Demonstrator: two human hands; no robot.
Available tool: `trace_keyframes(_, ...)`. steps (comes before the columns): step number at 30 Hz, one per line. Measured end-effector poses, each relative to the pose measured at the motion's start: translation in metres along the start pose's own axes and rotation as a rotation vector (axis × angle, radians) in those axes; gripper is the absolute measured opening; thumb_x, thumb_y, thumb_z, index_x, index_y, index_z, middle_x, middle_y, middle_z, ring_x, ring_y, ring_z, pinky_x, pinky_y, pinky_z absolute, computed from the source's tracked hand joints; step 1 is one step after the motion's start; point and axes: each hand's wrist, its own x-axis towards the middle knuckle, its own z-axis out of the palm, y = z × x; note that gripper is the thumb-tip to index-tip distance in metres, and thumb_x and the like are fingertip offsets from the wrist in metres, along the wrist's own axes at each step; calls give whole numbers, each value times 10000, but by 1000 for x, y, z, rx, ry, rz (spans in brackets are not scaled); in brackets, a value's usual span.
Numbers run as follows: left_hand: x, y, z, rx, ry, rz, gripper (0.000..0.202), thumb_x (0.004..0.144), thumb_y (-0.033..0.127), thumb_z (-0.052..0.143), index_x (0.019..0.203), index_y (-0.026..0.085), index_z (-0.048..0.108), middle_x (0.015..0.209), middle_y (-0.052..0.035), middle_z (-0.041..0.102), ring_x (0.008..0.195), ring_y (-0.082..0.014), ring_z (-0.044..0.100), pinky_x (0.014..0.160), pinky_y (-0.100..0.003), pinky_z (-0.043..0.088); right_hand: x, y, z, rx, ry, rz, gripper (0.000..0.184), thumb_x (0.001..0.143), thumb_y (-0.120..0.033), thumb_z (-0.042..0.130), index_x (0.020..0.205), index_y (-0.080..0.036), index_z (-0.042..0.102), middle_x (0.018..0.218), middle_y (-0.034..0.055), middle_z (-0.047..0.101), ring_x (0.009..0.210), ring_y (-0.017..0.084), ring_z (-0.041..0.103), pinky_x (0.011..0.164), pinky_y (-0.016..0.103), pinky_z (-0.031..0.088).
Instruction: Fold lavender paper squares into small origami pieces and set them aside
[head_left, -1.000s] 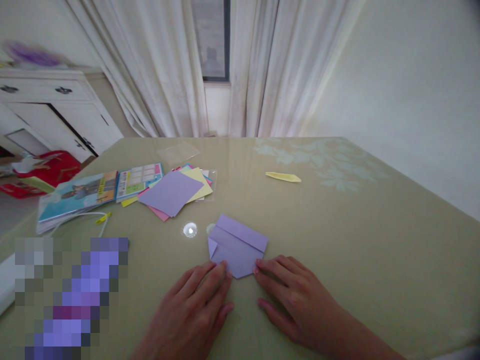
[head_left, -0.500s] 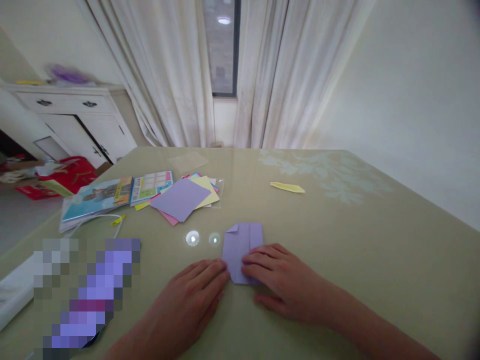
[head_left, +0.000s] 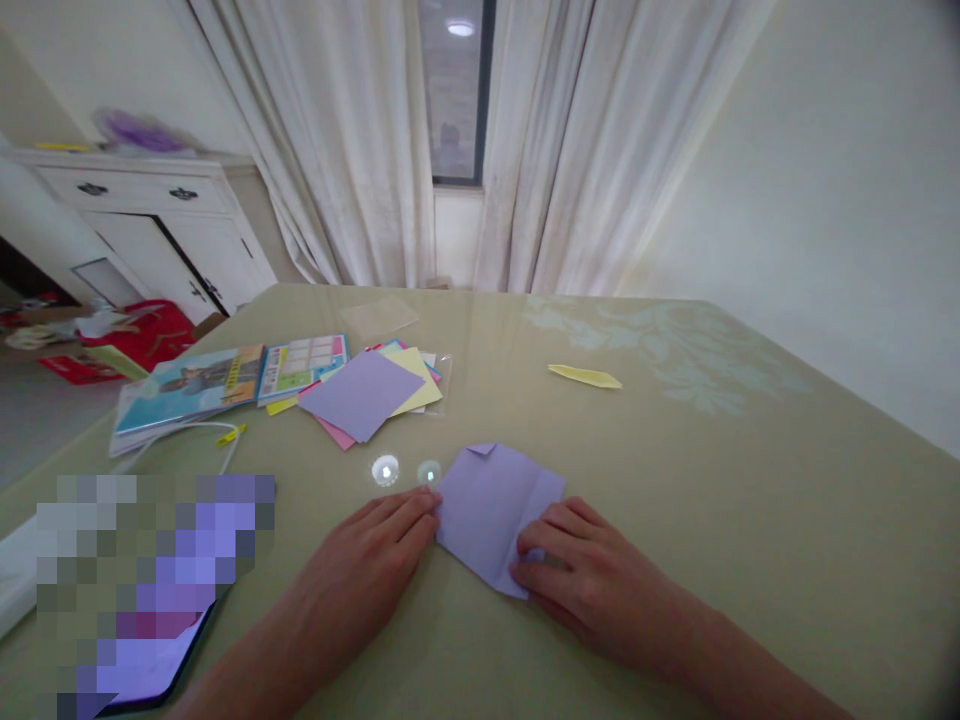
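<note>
A purple sheet of folding paper (head_left: 487, 510) lies on the table before me, turned at an angle. It has a small folded-down corner at its far edge and a folded strip along its right side. My left hand (head_left: 379, 555) is closed at the sheet's left corner, fingers pressed together, the thumb mostly hidden. With fingers curled and closed on the right-hand edge, my right hand (head_left: 592, 570) holds the folded strip. The fingertips partly cover that edge.
Loose coloured paper (head_left: 364, 395) is piled at the back left, beside an open booklet (head_left: 195, 385). A folded yellow paper piece (head_left: 585, 377) lies beyond my right hand. A phone (head_left: 172, 600), mostly pixelated, and a white cable (head_left: 180, 428) are at the left.
The purple sheet has turned clockwise and its right fold has opened out wider. My right hand has moved slightly right with that edge; my left has shifted a little left and away from me.
</note>
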Motion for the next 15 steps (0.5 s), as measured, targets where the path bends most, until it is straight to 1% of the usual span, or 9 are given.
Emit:
trace_keyframes(2, 1, 13, -1, 39, 37, 6, 505, 897, -57, 435, 1292, 148, 674, 1341, -129, 748, 1224, -273, 718, 1029, -442, 598, -7, -7, 5, -13, 11, 29, 127, 1069, -188, 607, 1096, -201, 731, 924, 43, 745, 849, 208, 625, 845, 360, 446)
trace_keyframes(3, 2, 22, -2, 40, 57, 16, 507, 905, -47, 435, 1328, 129, 651, 1338, -142, 745, 1212, -283, 719, 1022, -447, 597, -10, -11, 7, 3, 19, 54, 135, 1077, -189, 596, 1103, -200, 728, 936, 49, 750, 862, 208, 638, 850, 354, 458)
trace_keyframes(5, 6, 43, -2, -33, 86, 10, 466, 953, 1, 467, 1376, 126, 614, 1312, -123, 749, 1156, -269, 727, 995, -425, 605, -14, -15, 10, 68, 60, 108, 155, 1098, -211, 569, 1077, -202, 723, 992, 59, 766, 906, 208, 663, 879, 350, 476)
trace_keyframes(6, 10, 53, -1, -104, 95, 15, 389, 981, 61, 512, 1341, 148, 629, 1243, -96, 766, 1092, -259, 737, 948, -406, 620, -16, -16, 10, 113, 79, 135, 169, 1108, -229, 559, 1058, -204, 718, 1023, 59, 771, 926, 207, 670, 893, 349, 481)
trace_keyframes(8, 16, 68, 2, -241, 63, 5, 183, 999, 200, 629, 1173, 210, 686, 1106, -39, 777, 956, -242, 739, 846, -381, 635, -17, -16, 11, 205, 106, 182, 188, 1121, -263, 551, 1035, -206, 708, 1057, 52, 774, 947, 201, 675, 907, 347, 490)
trace_keyframes(9, 18, 72, 5, -267, 76, 6, 95, 998, 234, 664, 1086, 227, 699, 1060, -25, 773, 922, -243, 734, 817, -382, 634, -17, -16, 11, 250, 108, 201, 186, 1122, -275, 557, 1032, -209, 706, 1061, 46, 774, 950, 198, 676, 908, 343, 495)
trace_keyframes(10, 20, 74, 7, -286, 91, 14, 50, 1004, 244, 676, 1044, 235, 705, 1040, -16, 771, 902, -238, 730, 801, -377, 631, -16, -15, 11, 292, 103, 220, 173, 1118, -281, 569, 1037, -214, 706, 1063, 43, 773, 954, 196, 676, 907, 340, 501)
trace_keyframes(11, 20, 73, 10, -299, 120, 26, 50, 1020, 237, 664, 1036, 236, 712, 1042, -12, 773, 901, -232, 730, 802, -372, 628, -16, -14, 12, 330, 95, 242, 154, 1111, -278, 581, 1046, -217, 707, 1065, 42, 771, 963, 199, 676, 908, 338, 507)
trace_keyframes(15, 15, 64, 10, -329, 232, 80, 212, 1107, 195, 520, 1160, 210, 725, 1140, -10, 798, 974, -195, 743, 883, -341, 617, -13, -15, 15, 440, 46, 367, 88, 1072, -215, 608, 1043, -208, 690, 1055, 58, 739, 976, 218, 667, 889, 338, 536)
